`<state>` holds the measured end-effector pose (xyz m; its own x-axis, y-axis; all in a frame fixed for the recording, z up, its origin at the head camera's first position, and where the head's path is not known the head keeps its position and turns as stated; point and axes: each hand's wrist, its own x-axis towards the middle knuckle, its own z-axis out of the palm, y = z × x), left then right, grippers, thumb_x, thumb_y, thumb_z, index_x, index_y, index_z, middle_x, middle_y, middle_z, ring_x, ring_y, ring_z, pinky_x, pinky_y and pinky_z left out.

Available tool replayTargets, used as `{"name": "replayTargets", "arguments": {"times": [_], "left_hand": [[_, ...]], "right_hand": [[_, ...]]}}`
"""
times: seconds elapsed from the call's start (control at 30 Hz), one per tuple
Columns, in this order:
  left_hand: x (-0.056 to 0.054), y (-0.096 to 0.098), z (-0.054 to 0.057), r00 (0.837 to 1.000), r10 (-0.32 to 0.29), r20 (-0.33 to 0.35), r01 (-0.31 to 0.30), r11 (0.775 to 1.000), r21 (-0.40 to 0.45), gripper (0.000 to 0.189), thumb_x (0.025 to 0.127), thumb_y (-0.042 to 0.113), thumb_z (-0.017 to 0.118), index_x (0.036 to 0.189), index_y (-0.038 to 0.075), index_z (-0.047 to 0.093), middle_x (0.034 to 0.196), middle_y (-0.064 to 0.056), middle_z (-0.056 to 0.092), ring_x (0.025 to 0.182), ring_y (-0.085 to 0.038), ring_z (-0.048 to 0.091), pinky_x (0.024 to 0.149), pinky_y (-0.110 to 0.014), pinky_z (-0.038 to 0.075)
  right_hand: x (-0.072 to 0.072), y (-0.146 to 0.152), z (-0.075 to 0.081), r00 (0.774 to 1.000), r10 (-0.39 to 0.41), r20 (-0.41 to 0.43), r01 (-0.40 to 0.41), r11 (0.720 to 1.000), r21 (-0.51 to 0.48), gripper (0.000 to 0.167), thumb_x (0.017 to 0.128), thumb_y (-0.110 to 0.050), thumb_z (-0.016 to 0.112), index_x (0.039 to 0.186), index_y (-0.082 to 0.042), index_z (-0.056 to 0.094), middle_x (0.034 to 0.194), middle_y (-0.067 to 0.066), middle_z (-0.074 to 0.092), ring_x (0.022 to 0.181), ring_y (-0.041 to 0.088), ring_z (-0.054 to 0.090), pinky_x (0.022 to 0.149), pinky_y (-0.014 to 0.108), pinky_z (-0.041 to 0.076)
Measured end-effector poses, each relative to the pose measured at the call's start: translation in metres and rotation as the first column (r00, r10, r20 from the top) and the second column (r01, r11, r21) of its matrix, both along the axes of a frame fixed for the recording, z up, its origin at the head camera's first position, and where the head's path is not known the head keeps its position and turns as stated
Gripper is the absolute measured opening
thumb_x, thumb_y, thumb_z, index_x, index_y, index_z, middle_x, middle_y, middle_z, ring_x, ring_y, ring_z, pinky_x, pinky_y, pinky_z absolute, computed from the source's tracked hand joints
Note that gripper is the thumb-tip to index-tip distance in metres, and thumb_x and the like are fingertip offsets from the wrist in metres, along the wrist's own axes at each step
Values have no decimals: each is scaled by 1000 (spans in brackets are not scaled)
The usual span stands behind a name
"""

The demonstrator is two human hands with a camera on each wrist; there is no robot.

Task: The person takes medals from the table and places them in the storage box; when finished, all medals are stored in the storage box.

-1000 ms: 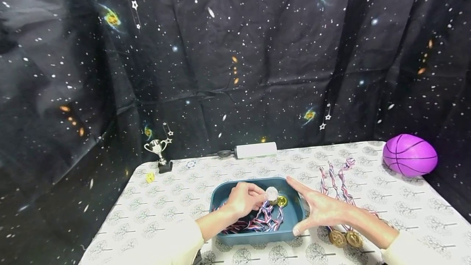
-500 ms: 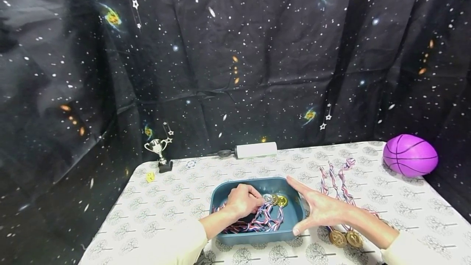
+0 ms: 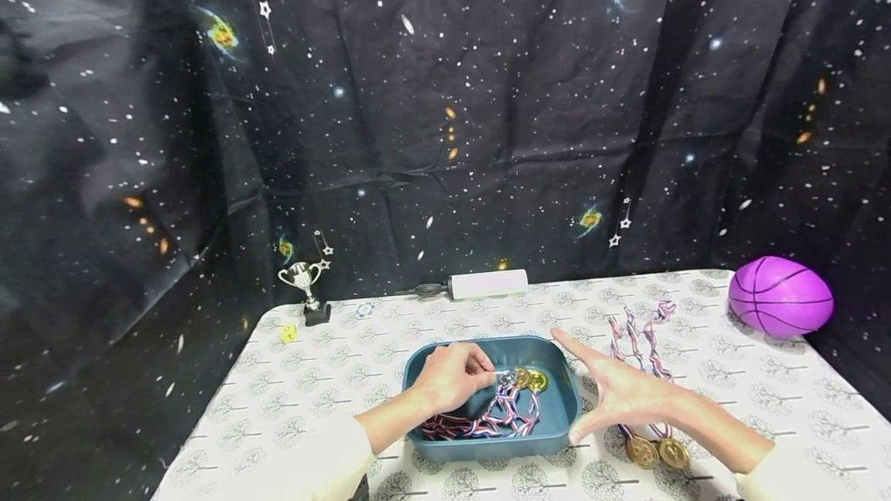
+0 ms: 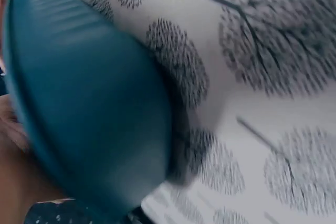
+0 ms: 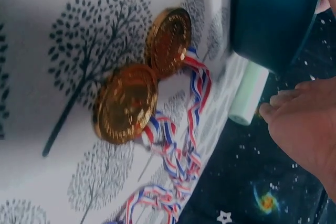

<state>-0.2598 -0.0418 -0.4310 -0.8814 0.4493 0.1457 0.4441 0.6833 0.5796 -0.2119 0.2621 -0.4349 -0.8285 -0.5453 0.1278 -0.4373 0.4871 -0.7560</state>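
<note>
A blue-green bin stands on the table with medals on striped ribbons inside it. A silver medal, a gold medal and a brighter gold medal lie in a row towards its right side. My left hand is over the bin, its bent fingers just left of the silver medal, with nothing visible between them. Ribbons fill the bin's front left part. My right hand spreads its thumb and fingers along the bin's right end. The left wrist view mostly holds the bin's outer wall.
Two gold-coloured medals with red, white and blue ribbons lie right of the bin. Further back are a silver trophy cup, a yellow cube, a white cylinder and a purple ball. A dark starry curtain hangs behind.
My left hand has lowered the silver medal beside the gold ones, let go of it and drawn slightly left. The right hand stays by the bin's right end.
</note>
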Motion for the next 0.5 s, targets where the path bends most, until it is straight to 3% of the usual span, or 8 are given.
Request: {"name": "replayTargets", "arguments": {"times": [0.17, 0.3, 0.4, 0.5], "left_hand": [[-2, -26, 17, 991, -115, -71, 114, 993, -14, 22, 97, 25, 80, 115, 14, 76, 107, 6, 79, 101, -12, 72, 96, -39, 57], [0, -52, 31, 988, -124, -89, 121, 992, -40, 52, 98, 37, 78, 143, 16, 66, 140, -1, 70, 131, -27, 63, 112, -52, 50], [2, -75, 39, 994, -89, -69, 86, 995, -55, 75, 94, 50, 79, 159, 22, 51, 157, -5, 56, 147, -33, 48, 120, -58, 39], [6, -97, 43, 999, -50, -22, 48, 997, -66, 96, 89, 60, 80, 167, 27, 36, 168, -5, 42, 155, -34, 36, 124, -62, 31]], "right_hand": [[3, 18, 9, 997, -46, -63, 49, 998, 42, 135, 67, -46, 100, 171, -14, 20, 168, 31, 28, 150, 55, 30, 116, 77, 27], [5, 33, 14, 993, -38, -116, 41, 999, 23, 120, 72, -40, 97, 168, -12, 32, 166, 26, 36, 147, 54, 36, 111, 81, 29], [8, 44, 15, 990, -29, -140, 30, 999, 10, 106, 75, -36, 96, 163, -10, 43, 164, 21, 44, 152, 35, 37, 109, 82, 29], [12, 56, 12, 989, -24, -146, 30, 999, 36, 95, 78, -36, 93, 159, -14, 50, 160, 16, 50, 148, 10, 37, 111, 75, 34]]}}
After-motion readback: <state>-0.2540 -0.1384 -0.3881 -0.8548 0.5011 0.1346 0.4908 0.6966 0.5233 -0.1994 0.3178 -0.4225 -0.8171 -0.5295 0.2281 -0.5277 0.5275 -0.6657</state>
